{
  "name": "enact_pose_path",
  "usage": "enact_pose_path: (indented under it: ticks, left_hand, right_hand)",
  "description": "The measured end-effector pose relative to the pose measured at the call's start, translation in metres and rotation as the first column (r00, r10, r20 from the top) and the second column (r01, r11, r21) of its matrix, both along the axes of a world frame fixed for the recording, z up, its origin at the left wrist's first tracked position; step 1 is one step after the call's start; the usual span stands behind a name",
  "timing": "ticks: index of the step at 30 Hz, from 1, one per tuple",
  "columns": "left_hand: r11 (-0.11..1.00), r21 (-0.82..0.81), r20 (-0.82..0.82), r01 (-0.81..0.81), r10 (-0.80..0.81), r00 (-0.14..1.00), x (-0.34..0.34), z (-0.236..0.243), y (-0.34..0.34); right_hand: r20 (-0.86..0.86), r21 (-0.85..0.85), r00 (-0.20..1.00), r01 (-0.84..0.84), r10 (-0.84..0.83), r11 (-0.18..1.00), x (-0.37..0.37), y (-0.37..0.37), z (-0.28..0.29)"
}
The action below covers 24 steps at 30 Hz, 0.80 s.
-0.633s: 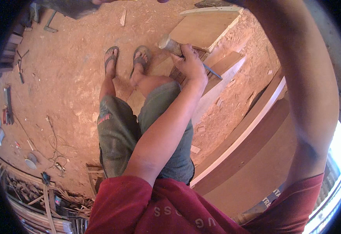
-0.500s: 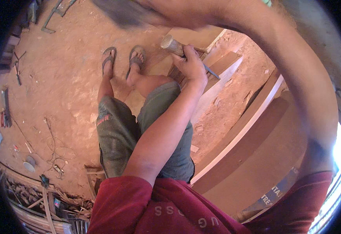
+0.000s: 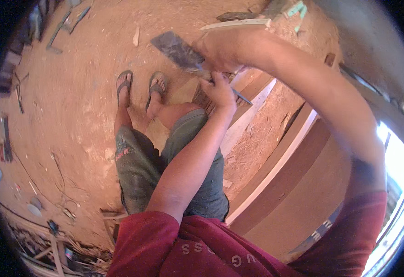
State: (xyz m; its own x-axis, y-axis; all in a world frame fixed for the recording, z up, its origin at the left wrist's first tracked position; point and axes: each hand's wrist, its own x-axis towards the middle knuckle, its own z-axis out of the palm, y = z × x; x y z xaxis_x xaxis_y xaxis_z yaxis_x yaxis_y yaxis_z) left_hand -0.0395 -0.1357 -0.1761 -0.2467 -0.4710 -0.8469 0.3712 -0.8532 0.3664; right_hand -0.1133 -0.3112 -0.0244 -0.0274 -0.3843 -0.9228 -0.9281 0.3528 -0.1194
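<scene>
My left hand [image 3: 221, 92] is closed round a chisel [image 3: 242, 96], whose thin metal blade points right and down over a wooden beam [image 3: 257, 84]. Just above it, my right hand [image 3: 218, 48] comes in from the right, smeared by motion, gripping a dark rectangular block [image 3: 176, 50]. The block's lower corner lies at the chisel's handle end, which it and the right hand mostly hide. Whether block and handle touch, I cannot tell. Below my left hand, the beam's darker end sits beside my bent knee.
Long boards [image 3: 280, 161] run along my right side. Sandalled feet [image 3: 124, 85] rest on the reddish dirt floor [image 3: 82, 106]. Cords and scraps lie at left, with a wood pile [image 3: 72, 254] at lower left. A pale curved strip [image 3: 236, 24] lies beyond my right arm.
My right hand has swung down with the dark block from the upper edge to the chisel's handle end. My left hand keeps its hold on the chisel; the view has shifted slightly.
</scene>
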Motion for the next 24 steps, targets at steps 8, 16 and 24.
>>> enact_pose_path:
  ticks: [8, 16, 24]
  left_hand:
    - [0.986, 0.167, -0.098, -0.021, 0.037, 0.994, 0.006, -0.009, -0.055]
    - [0.660, -0.630, 0.278, 0.411, -0.303, 0.912, 0.162, -0.034, -0.278]
    - [-0.042, -0.375, 0.912, 0.926, -0.196, 0.361, 0.462, -0.007, -0.304]
  right_hand:
    - [0.022, -0.560, 0.832, 0.469, -0.554, 0.683, 0.019, 0.149, 0.073]
    - [0.352, -0.344, -0.444, 0.758, -0.824, -0.555, 0.152, 0.407, 0.053]
    - [0.491, 0.076, -0.864, 0.174, -0.115, -0.982, 0.297, 0.486, -0.003]
